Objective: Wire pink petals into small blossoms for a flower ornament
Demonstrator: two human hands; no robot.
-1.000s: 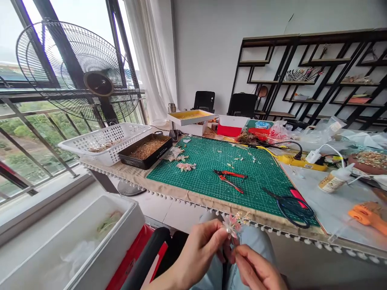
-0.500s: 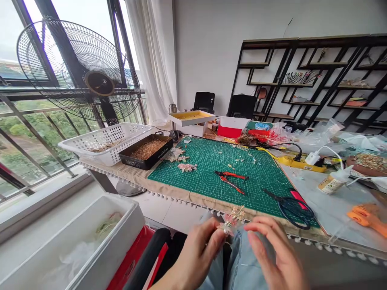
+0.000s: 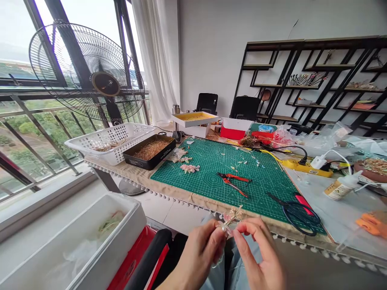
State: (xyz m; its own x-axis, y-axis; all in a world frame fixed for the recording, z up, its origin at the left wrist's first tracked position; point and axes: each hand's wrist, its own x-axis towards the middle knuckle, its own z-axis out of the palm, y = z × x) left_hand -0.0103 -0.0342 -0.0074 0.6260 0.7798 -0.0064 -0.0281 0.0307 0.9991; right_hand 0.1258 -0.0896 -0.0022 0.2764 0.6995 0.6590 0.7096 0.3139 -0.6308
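Note:
My left hand is closed, pinching a small flower ornament between thumb and forefinger, above my lap. The ornament has pink petals, a white pearl bead and fine gold-coloured sprigs pointing up. From the other side, my right hand pinches its edge with thumb and forefinger, at what looks like a pale petal. My fingers hide the lower part of the piece. On the green cutting mat beyond lie red-handled pruning shears, dark scissors and a pink flower piece.
A white basket and a black box of thin brown wires stand at the left. A foam box is beside my legs. Rightward are a glue bottle, an orange glue gun and a yellow power strip.
My right hand has moved left to the ornament, and its fingers have closed on the edge. The ornament has tilted slightly. The whole view has shifted a little.

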